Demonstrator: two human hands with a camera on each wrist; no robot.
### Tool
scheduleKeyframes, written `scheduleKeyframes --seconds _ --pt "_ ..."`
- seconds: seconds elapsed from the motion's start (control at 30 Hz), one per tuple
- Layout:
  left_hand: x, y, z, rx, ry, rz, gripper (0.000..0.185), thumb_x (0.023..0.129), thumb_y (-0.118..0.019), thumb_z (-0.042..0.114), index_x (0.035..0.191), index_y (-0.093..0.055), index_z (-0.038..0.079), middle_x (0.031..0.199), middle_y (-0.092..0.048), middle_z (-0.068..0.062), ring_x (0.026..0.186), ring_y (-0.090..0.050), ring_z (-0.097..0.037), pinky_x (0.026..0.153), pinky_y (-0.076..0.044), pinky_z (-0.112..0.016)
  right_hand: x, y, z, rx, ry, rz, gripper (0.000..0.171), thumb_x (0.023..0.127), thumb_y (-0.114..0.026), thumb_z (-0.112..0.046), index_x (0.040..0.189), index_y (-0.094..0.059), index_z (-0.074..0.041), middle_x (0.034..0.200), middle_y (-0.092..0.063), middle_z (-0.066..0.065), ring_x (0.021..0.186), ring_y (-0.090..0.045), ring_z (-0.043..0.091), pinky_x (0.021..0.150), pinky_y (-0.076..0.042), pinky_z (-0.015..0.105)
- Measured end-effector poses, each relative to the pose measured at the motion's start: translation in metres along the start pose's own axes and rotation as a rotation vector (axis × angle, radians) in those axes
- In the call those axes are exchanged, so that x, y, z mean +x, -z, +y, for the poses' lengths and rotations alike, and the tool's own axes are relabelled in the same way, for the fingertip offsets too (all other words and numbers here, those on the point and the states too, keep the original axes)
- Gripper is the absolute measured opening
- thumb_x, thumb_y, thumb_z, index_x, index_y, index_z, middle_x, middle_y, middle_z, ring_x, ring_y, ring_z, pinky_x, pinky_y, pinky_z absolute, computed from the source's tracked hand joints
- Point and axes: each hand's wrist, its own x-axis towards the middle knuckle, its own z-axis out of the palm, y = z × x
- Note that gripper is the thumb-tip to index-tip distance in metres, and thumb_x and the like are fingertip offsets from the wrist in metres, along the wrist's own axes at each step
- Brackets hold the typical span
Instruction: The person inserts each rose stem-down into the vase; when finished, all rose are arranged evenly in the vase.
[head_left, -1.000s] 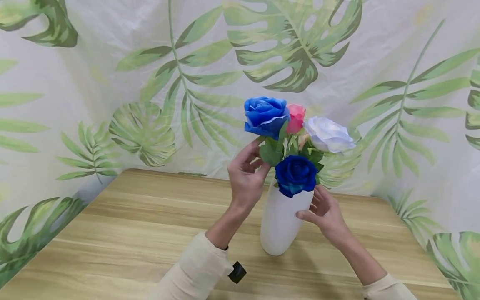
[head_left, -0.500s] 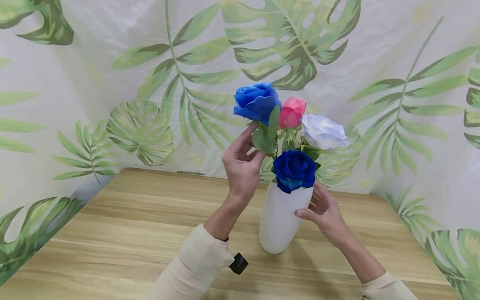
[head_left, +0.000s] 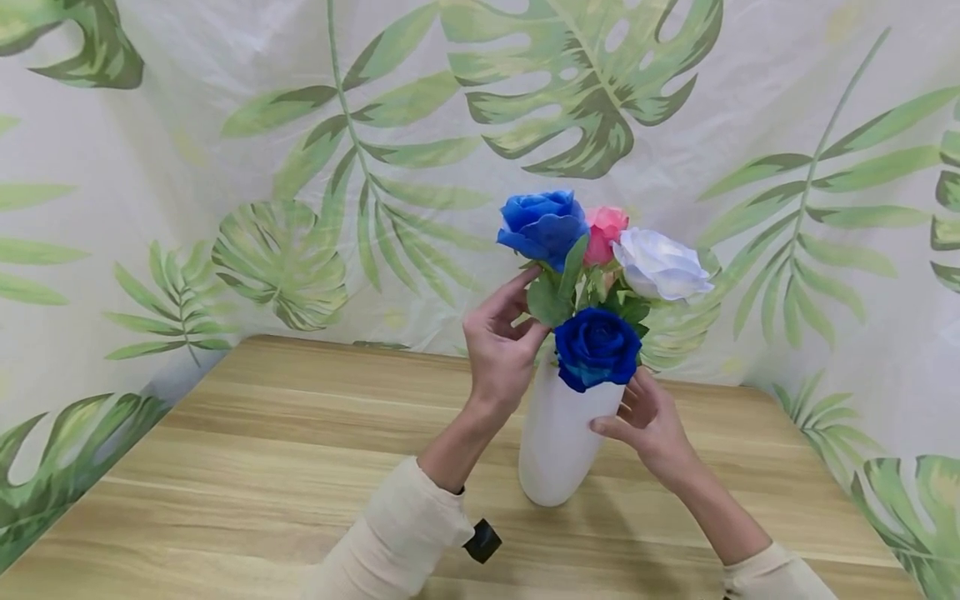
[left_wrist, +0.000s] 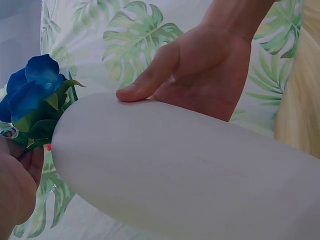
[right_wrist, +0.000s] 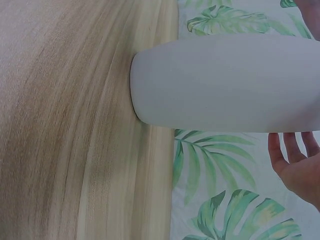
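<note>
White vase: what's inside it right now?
The white vase holds four artificial roses: light blue rose, pink rose, white rose and dark blue rose. Their stems inside are hidden by the opaque wall.

Bright, even light, soft shadows by vase (head_left: 558,442); wrist views slightly blurry up close.

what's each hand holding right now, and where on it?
Left hand pinches the light blue rose by its stem, just under the bloom. Right hand steadies the white vase with thumb and fingers on its upper side.
</note>
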Motion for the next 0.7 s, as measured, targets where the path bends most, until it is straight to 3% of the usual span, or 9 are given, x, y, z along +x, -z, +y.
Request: scheduleKeyframes --seconds 0.2,0.43,0.7 --pt "-0.0049 0.0008 -0.0019 -0.003 -0.006 -0.019 0.043 0.084 -0.069 -0.023 0.127 -0.064 -0.015 0.115 -0.069 -0.030 0.086 -0.068 -0.011 0.087 -0.063 -0.039 -0.0007 0.0003 -0.0003 0.000 -0.009 0.011 0.076 0.085 -0.075 0.013 0.150 -0.052 -0.018 0.141 -0.062 -0.009 0.126 -0.060 0.011 0.101 -0.054 0.023" --pt "-0.0083 0.0007 -0.0028 0.023 -0.053 -0.057 0.043 0.083 -0.068 -0.025 0.125 -0.063 -0.017 0.122 -0.066 -0.033 0.092 -0.067 -0.013 0.089 -0.063 -0.039 -0.0004 0.0006 -0.0002 -0.008 0.006 -0.004 0.073 0.086 -0.075 0.012 0.149 -0.053 -0.016 0.140 -0.063 -0.007 0.125 -0.061 0.014 0.100 -0.055 0.025" --pt "-0.0103 0.0008 -0.0033 0.032 -0.082 -0.101 0.041 0.083 -0.065 -0.027 0.123 -0.062 -0.019 0.117 -0.065 -0.035 0.101 -0.068 -0.047 0.091 -0.062 -0.039 0.0003 0.0004 -0.0003 0.002 0.022 -0.017 0.068 0.087 -0.074 0.012 0.146 -0.055 -0.014 0.136 -0.065 -0.004 0.121 -0.062 0.016 0.098 -0.056 0.026"
